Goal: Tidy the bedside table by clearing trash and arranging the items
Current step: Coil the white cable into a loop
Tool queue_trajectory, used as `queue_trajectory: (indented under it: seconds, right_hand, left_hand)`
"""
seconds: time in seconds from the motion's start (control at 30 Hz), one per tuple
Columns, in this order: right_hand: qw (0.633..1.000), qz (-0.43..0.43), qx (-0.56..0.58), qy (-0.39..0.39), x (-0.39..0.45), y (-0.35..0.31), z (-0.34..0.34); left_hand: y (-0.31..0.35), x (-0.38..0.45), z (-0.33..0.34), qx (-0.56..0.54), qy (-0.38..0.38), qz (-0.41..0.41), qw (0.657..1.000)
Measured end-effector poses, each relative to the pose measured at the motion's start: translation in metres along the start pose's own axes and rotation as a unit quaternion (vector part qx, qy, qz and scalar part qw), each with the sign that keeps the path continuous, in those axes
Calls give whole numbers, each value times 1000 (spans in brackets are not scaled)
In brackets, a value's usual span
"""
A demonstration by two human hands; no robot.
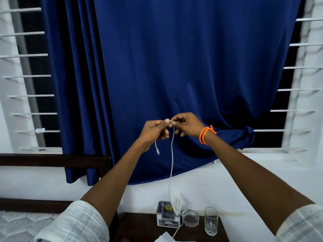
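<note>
Fingertips of both hands are pinching a thin white cable at chest height in front of the blue curtain, meeting almost thumb to thumb. The left hand is closing on the short end, which is drooping past its palm to a small plug hanging free. The right hand, wearing an orange wristband, is nipping the same strand just beside it. From that shared pinch the cable's long run is dropping nearly straight down, so its axis is lying vertical, well below both hands and slightly nearer the right.

Lower down the strand is passing close by a white tissue sticking up from a grey organiser box on the dark bedside table, then trailing across the tabletop towards the near edge (its far end is out of view). Just right of the box a glass ashtray is sitting, and beside that an upright drinking glass. White paper is showing at the bottom edge.

Judging by this, the hands are beginning to gather or coil the cable, and pulling slack upward looks like the next need. The tissue and the tall glass are standing closest to the rising strand, so a snag or a sideways swing could tip the glass; the bed at left is lying well clear
</note>
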State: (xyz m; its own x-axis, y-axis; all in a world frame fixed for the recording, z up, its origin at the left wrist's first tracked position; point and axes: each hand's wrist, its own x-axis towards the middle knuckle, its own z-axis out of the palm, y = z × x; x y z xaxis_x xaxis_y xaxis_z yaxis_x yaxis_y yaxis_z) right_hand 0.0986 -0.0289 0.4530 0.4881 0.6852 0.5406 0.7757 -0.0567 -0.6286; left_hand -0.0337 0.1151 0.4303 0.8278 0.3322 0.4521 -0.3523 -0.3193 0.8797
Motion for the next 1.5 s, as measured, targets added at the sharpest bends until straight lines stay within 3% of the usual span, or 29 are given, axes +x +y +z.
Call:
queue_trajectory:
  seconds: [0.13, 0.33, 0.47, 0.8, 1.03, 1.33, 1.5]
  right_hand:
    - [1000, 3, 3, 31, 5, -3, -2]
    - [999, 23, 47, -12, 5, 3, 5]
    - [998, 35, 45, 6, 5, 7, 7]
    - [998, 37, 37, 38, 6, 7, 14]
    - [999, 4, 34, 28, 6, 1, 21]
    - [999, 11, 33, 25, -1, -3, 34]
    - [999, 44, 23, -10, -2, -4, 38]
  left_hand:
    - [1, -1, 3, -54, -23, -37, 998]
    - [9, -8, 3, -163, -70, -96, 979]
    - [8, -9, 1, -178, -109, -111, 972]
    - [-1, -11, -4, -250, -157, -84, 952]
    - [0, -18, -10, -237, -263, -141, 925]
    - [-5, -19, -11, -238, -304, -141, 912]
    - [-9, -20, -13, -310, -278, -100, 904]
